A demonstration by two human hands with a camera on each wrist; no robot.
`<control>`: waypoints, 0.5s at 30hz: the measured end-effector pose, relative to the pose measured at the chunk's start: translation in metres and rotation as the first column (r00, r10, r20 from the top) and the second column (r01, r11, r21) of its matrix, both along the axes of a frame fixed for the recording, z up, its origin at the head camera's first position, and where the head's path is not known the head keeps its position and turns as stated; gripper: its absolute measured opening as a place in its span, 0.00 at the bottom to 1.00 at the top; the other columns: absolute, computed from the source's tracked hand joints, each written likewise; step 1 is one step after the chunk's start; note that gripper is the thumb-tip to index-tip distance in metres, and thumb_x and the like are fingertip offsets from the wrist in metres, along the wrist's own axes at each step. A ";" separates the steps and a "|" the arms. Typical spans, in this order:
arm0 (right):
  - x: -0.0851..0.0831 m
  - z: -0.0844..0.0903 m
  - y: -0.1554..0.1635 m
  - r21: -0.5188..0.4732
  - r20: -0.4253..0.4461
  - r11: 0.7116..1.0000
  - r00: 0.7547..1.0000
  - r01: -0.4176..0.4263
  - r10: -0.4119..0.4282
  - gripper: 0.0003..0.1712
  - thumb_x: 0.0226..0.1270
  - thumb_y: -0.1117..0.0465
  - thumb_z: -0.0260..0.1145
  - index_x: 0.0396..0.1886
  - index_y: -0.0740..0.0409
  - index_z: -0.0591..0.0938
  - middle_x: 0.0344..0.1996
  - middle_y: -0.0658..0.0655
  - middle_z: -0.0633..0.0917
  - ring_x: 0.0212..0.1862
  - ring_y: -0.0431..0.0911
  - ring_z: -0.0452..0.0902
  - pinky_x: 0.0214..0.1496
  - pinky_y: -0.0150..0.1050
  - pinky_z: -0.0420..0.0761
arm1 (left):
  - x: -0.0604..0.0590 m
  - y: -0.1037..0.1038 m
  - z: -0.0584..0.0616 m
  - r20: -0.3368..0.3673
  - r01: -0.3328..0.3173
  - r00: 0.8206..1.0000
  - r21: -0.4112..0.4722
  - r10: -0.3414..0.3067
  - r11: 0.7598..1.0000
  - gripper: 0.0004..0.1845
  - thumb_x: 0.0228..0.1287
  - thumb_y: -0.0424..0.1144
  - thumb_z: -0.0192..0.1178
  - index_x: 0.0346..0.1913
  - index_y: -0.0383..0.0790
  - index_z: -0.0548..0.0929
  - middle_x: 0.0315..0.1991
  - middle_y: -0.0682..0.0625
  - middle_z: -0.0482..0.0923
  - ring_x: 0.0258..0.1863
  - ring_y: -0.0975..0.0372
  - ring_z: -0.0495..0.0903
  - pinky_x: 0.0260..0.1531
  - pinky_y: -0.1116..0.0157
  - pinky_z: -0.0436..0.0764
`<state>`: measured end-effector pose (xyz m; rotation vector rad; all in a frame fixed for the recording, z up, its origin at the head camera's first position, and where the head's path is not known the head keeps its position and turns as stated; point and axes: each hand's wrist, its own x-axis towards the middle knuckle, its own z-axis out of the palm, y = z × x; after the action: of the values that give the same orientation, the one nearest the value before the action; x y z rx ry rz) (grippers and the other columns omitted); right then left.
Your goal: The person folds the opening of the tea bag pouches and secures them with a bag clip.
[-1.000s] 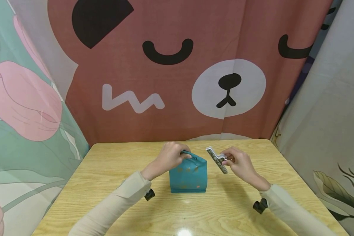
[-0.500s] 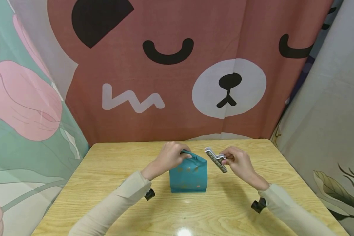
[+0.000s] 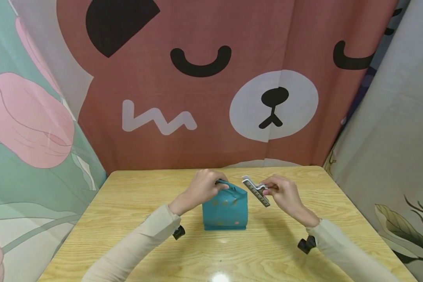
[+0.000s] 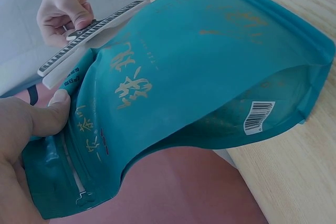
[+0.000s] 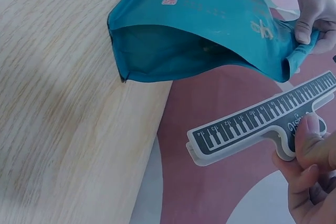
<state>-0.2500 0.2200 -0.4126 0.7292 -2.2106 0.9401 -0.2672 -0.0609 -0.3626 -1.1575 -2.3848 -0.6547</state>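
Observation:
A teal pouch bag with gold lettering stands upright on the table, its top folded over. My left hand grips that folded top; in the left wrist view the thumb presses on the fold, with a zip strip below it. To the right of the bag, my right hand pinches a long bag clip by its handle, held in the air at a slant. The clip is white with a dark face bearing a printed scale. Its far end comes close to the bag's upper right corner.
The wooden table carries the bag. Behind it hangs a curtain with a bear's face, and patterned curtains stand at both sides. A small black wrist camera sits at each cuff.
My right hand has moved slightly left with the bag clip, bringing it nearer to the bag, and the clip has turned a little. My left hand and the bag have stayed still.

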 end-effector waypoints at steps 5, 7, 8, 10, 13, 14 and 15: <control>0.000 0.003 -0.004 -0.015 -0.009 1.000 1.000 -0.007 0.007 0.13 0.44 0.77 0.78 0.31 0.62 0.88 0.28 0.51 0.85 0.27 0.42 0.83 0.29 0.28 0.80 | -0.001 0.000 -0.001 0.006 -0.006 1.000 -0.001 0.006 1.000 0.04 0.61 0.39 0.70 0.35 0.43 0.90 0.30 0.55 0.87 0.22 0.70 0.80 0.25 0.72 0.76; 0.000 0.003 -0.006 -0.025 -0.008 1.000 1.000 -0.013 0.013 0.14 0.44 0.78 0.78 0.31 0.63 0.87 0.28 0.52 0.85 0.27 0.43 0.83 0.29 0.28 0.80 | -0.001 0.000 -0.001 0.009 -0.005 1.000 0.002 0.005 1.000 0.04 0.61 0.39 0.70 0.35 0.43 0.90 0.30 0.55 0.87 0.23 0.70 0.80 0.25 0.72 0.76; -0.001 0.004 -0.007 -0.031 -0.011 0.999 1.000 -0.017 0.017 0.14 0.44 0.78 0.78 0.32 0.63 0.87 0.28 0.53 0.85 0.27 0.44 0.83 0.29 0.28 0.80 | 0.000 0.000 0.000 0.009 -0.005 1.000 0.003 0.005 1.000 0.04 0.61 0.39 0.70 0.35 0.43 0.90 0.30 0.55 0.87 0.23 0.70 0.80 0.25 0.72 0.76; -0.001 0.004 -0.009 -0.044 -0.013 0.999 1.000 -0.025 0.025 0.15 0.43 0.79 0.77 0.32 0.64 0.87 0.28 0.53 0.85 0.27 0.44 0.83 0.29 0.28 0.81 | 0.000 0.000 0.000 0.007 -0.004 1.000 0.004 0.004 1.000 0.04 0.61 0.39 0.70 0.35 0.43 0.90 0.30 0.55 0.87 0.23 0.70 0.80 0.26 0.72 0.76; -0.002 0.004 -0.011 -0.052 -0.023 0.998 0.999 -0.038 0.037 0.15 0.43 0.80 0.77 0.32 0.64 0.88 0.28 0.54 0.86 0.27 0.44 0.83 0.29 0.28 0.80 | 0.000 0.000 0.000 0.006 -0.003 1.000 0.004 0.003 1.000 0.03 0.61 0.39 0.70 0.35 0.43 0.90 0.30 0.55 0.87 0.23 0.70 0.80 0.26 0.72 0.76; -0.002 0.004 -0.011 -0.052 -0.027 0.998 0.999 -0.041 0.040 0.15 0.43 0.80 0.77 0.32 0.64 0.88 0.28 0.54 0.86 0.27 0.43 0.83 0.29 0.28 0.80 | 0.000 0.000 0.000 0.007 -0.003 1.000 0.004 0.003 1.000 0.03 0.61 0.39 0.70 0.35 0.43 0.90 0.30 0.55 0.87 0.23 0.70 0.80 0.25 0.72 0.76; -0.002 0.004 -0.012 -0.052 -0.027 0.998 0.999 -0.043 0.041 0.15 0.43 0.79 0.77 0.32 0.64 0.88 0.28 0.54 0.86 0.27 0.43 0.83 0.29 0.28 0.80 | 0.000 0.000 0.001 0.008 -0.003 1.000 0.004 0.002 1.000 0.03 0.61 0.39 0.70 0.35 0.43 0.90 0.30 0.55 0.87 0.23 0.70 0.80 0.25 0.72 0.76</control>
<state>-0.2522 0.2081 -0.4083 0.7619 -2.1472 0.9996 -0.2668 -0.0612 -0.3621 -1.1521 -2.3901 -0.6644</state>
